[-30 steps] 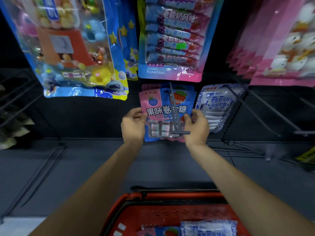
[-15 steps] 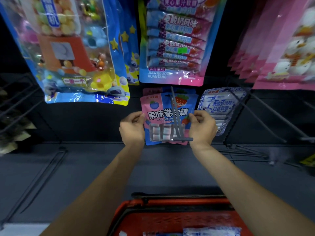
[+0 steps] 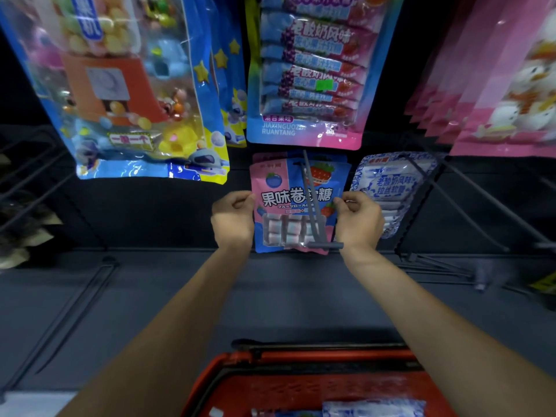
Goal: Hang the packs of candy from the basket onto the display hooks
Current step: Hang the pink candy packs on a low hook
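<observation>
I see two bare hands holding one small pink and blue pack of roll candy by its side edges. The left hand has its fingers curled and pinching the left edge of the pack. The right hand has its fingers pinching the right edge. The pack hangs flat against the dark back wall, and a grey metal display hook runs down across its front, from near the strawberry picture to a short cross bar by the bottom right corner. More pink packs sit just behind it on the same hook.

Just to the right is a white and blue pack of soft candy on its own dark wire hook. Part of it is behind the right hand.

Above hang bigger bags. On the far left is a big blue bag with coloured candy balls and a toy picture. In the middle is a blue and pink bag full of long candy sticks. On the right is a row of pink bags with white duck pictures.

Near me, at the bottom, is a red plastic shopping basket with a black handle. Inside it I can see the top of a white and blue pack and a bit of another pack to its left.

On the far left are bare wire hooks.
</observation>
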{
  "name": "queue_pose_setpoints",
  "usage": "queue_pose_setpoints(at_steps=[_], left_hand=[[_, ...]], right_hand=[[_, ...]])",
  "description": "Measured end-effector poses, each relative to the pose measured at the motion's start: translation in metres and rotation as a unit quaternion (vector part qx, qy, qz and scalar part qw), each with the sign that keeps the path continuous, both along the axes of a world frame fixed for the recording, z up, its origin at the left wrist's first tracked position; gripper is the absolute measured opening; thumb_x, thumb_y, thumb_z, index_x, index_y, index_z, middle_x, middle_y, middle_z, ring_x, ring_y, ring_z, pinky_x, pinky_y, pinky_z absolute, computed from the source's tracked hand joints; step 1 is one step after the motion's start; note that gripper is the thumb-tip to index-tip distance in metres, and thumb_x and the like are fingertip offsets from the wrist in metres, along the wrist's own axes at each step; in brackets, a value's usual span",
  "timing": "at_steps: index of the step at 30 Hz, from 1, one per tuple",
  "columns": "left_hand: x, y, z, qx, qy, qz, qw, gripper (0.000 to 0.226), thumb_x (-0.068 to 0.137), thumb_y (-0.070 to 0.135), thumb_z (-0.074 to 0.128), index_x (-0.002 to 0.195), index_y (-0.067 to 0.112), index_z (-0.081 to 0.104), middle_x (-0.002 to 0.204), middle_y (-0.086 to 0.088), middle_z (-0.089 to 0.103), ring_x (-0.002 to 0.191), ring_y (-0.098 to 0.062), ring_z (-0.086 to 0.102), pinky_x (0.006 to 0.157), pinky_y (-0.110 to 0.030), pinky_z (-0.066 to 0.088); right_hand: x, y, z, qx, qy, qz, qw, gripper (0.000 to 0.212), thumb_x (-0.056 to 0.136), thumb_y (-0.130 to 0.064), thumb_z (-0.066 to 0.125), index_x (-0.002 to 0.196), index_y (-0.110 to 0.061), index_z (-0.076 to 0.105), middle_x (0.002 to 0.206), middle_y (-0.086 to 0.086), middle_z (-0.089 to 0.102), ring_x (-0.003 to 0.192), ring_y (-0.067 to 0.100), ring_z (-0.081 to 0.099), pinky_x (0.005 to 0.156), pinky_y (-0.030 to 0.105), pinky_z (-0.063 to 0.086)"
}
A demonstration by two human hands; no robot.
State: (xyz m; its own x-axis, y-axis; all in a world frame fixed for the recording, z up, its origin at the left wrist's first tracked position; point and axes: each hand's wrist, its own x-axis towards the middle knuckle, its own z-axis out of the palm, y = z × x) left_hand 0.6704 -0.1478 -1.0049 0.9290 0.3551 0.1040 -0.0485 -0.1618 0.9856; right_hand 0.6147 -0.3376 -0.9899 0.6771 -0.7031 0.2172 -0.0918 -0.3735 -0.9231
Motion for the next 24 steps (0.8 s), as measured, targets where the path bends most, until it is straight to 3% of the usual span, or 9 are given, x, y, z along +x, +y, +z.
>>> queue_pose_setpoints(at_steps=[3, 8, 10, 11, 13, 16, 18, 21, 24], left_hand=[[0.000, -0.002, 0.001, -0.007, -0.010, -0.012, 1.000, 0.008, 0.094, 0.021, 0.075, 0.095, 0.015, 0.080, 0.075, 0.013, 0.072, 0.060, 0.007, 0.062, 0.066, -0.015, 0.048], [-0.002, -0.007, 0.016, -0.061, -0.073, -0.011, 0.995, 0.006, 0.093, 0.014, 0.077, 0.098, 0.015, 0.077, 0.083, 0.011, 0.072, 0.066, 0.013, 0.064, 0.068, -0.005, 0.047], [0.000, -0.008, 0.022, -0.076, -0.076, -0.014, 0.994, 0.006, 0.093, 0.011, 0.077, 0.097, 0.015, 0.075, 0.082, 0.011, 0.071, 0.065, 0.013, 0.064, 0.068, -0.005, 0.047], [0.000, -0.007, 0.024, -0.083, -0.074, -0.017, 0.994, 0.006, 0.093, 0.010, 0.076, 0.096, 0.014, 0.075, 0.081, 0.011, 0.071, 0.064, 0.013, 0.063, 0.068, -0.005, 0.048], [0.001, -0.007, 0.027, -0.099, -0.074, -0.019, 0.992, 0.006, 0.093, 0.008, 0.076, 0.093, 0.013, 0.074, 0.079, 0.011, 0.070, 0.063, 0.013, 0.063, 0.069, -0.005, 0.049], [0.005, -0.006, 0.028, -0.124, -0.075, -0.016, 0.989, 0.016, 0.093, 0.004, 0.074, 0.083, 0.016, 0.072, 0.068, 0.018, 0.070, 0.062, 0.012, 0.063, 0.073, -0.007, 0.050], [0.006, -0.007, 0.029, -0.129, -0.076, -0.018, 0.989, 0.021, 0.094, 0.002, 0.073, 0.080, 0.018, 0.070, 0.062, 0.021, 0.070, 0.062, 0.012, 0.063, 0.071, -0.006, 0.049], [0.007, -0.008, 0.031, -0.126, -0.079, -0.008, 0.989, 0.021, 0.096, 0.003, 0.070, 0.082, 0.018, 0.069, 0.074, 0.012, 0.069, 0.060, 0.012, 0.061, 0.069, -0.006, 0.048], [0.009, -0.008, 0.028, -0.113, -0.076, -0.002, 0.991, 0.028, 0.098, 0.007, 0.069, 0.078, 0.026, 0.066, 0.077, 0.010, 0.068, 0.059, 0.012, 0.060, 0.068, -0.008, 0.048]], right_hand=[[-0.001, -0.001, 0.002, -0.008, 0.005, 0.003, 1.000, 0.008, 0.096, -0.024, 0.072, 0.102, -0.019, 0.073, 0.086, -0.005, 0.072, 0.087, 0.020, 0.068, 0.079, 0.037, 0.055], [-0.004, 0.001, 0.007, 0.005, -0.068, -0.002, 0.998, 0.015, 0.096, -0.026, 0.073, 0.110, -0.020, 0.070, 0.086, -0.008, 0.069, 0.077, 0.008, 0.066, 0.067, 0.015, 0.046], [0.000, 0.001, 0.011, 0.019, -0.094, -0.003, 0.995, 0.013, 0.097, -0.027, 0.071, 0.109, -0.022, 0.070, 0.087, -0.007, 0.071, 0.076, 0.013, 0.071, 0.071, 0.024, 0.054], [0.001, 0.001, 0.013, 0.022, -0.098, -0.001, 0.995, 0.010, 0.098, -0.026, 0.071, 0.107, -0.021, 0.070, 0.086, -0.007, 0.070, 0.073, 0.007, 0.070, 0.071, 0.025, 0.055], [0.001, 0.000, 0.019, 0.019, -0.091, 0.000, 0.996, 0.004, 0.098, -0.021, 0.071, 0.102, -0.020, 0.069, 0.081, -0.011, 0.066, 0.065, -0.008, 0.064, 0.066, 0.011, 0.049], [0.001, -0.002, 0.022, 0.006, -0.084, -0.004, 0.996, 0.006, 0.098, -0.022, 0.071, 0.102, -0.018, 0.072, 0.077, -0.014, 0.062, 0.063, -0.010, 0.060, 0.068, 0.017, 0.051], [0.001, -0.001, 0.024, 0.011, -0.083, 0.001, 0.997, 0.004, 0.099, -0.020, 0.070, 0.101, -0.017, 0.071, 0.077, -0.012, 0.062, 0.059, -0.012, 0.060, 0.061, 0.011, 0.047], [0.004, 0.000, 0.023, 0.001, -0.074, 0.000, 0.997, 0.006, 0.097, -0.024, 0.072, 0.099, -0.019, 0.073, 0.078, -0.009, 0.066, 0.066, 0.001, 0.060, 0.069, 0.025, 0.051], [0.008, 0.001, 0.022, 0.006, -0.067, 0.004, 0.998, 0.004, 0.097, -0.025, 0.072, 0.096, -0.021, 0.072, 0.076, -0.012, 0.065, 0.069, 0.001, 0.058, 0.062, 0.020, 0.043]])
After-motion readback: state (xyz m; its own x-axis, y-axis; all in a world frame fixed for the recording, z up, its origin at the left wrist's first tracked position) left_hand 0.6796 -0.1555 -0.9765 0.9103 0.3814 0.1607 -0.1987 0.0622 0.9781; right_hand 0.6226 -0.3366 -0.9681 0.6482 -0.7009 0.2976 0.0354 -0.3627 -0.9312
